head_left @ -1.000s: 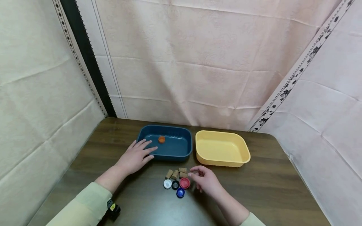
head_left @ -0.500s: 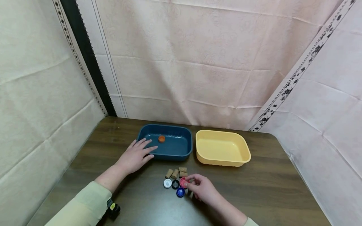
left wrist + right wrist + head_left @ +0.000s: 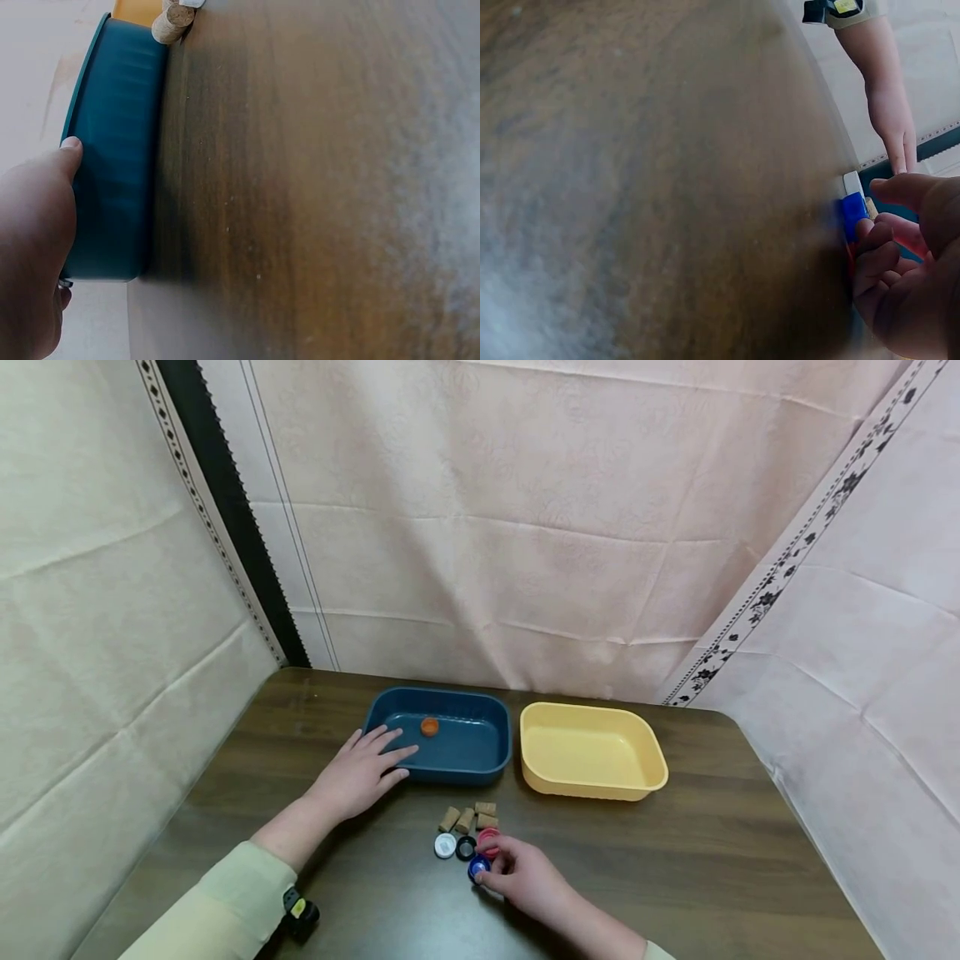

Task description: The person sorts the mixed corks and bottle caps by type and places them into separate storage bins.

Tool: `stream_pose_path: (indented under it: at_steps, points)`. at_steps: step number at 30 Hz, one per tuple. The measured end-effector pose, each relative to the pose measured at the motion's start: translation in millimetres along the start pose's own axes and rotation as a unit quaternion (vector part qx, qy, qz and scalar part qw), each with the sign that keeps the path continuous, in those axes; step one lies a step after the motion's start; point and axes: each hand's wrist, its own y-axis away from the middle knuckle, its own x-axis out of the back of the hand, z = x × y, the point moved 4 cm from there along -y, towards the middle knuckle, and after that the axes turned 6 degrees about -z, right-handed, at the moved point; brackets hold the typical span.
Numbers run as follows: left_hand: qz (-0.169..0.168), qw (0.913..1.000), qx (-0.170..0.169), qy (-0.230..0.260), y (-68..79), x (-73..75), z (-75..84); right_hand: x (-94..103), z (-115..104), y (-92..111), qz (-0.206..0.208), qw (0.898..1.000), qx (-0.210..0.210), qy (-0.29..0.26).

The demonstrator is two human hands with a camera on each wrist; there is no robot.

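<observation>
My left hand [image 3: 358, 777] rests with spread fingers over the near left rim of the dark blue tray [image 3: 480, 768]; in the left wrist view its thumb lies at the tray's edge. An orange cap [image 3: 429, 727] lies inside that tray. My right hand [image 3: 528, 878] is over the small group on the table, thumb at the blue bottle cap [image 3: 476, 867] and index finger over the red cap [image 3: 489, 833]. The right wrist view shows thumb and index apart beside the blue cap [image 3: 853, 217]. A black cap [image 3: 466, 847] and a white cap [image 3: 445, 846] lie to its left.
Several corks [image 3: 464, 821] lie just behind the caps. To the right of the blue tray stands a yellow tray [image 3: 592, 789]. Pale cloth [image 3: 480, 568] hangs behind the wooden table [image 3: 712, 860] and along both sides.
My right hand has moved left and toward me, from beside the red cap, over it, to the blue cap. The left hand has stayed at the tray.
</observation>
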Motion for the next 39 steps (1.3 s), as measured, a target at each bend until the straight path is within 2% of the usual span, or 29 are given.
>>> stream_pose_path:
  at_steps: [21, 28, 39]
  points:
    - [-0.002, 1.0000, 0.003, 0.000, -0.5, -4.9, -0.5, -7.3, -4.2, -2.2, -0.002, 0.995, 0.009, 0.100]
    - [-0.002, 1.0000, 0.001, 0.003, 0.3, -2.8, -0.5, -7.8, -5.7, -4.8, 0.004, 0.989, 0.000, 0.147]
    - [0.002, 1.0000, 0.000, 0.004, 0.0, -1.2, -1.1, -9.8, -10.7, -5.0, 0.036, 0.976, 0.027, 0.214]
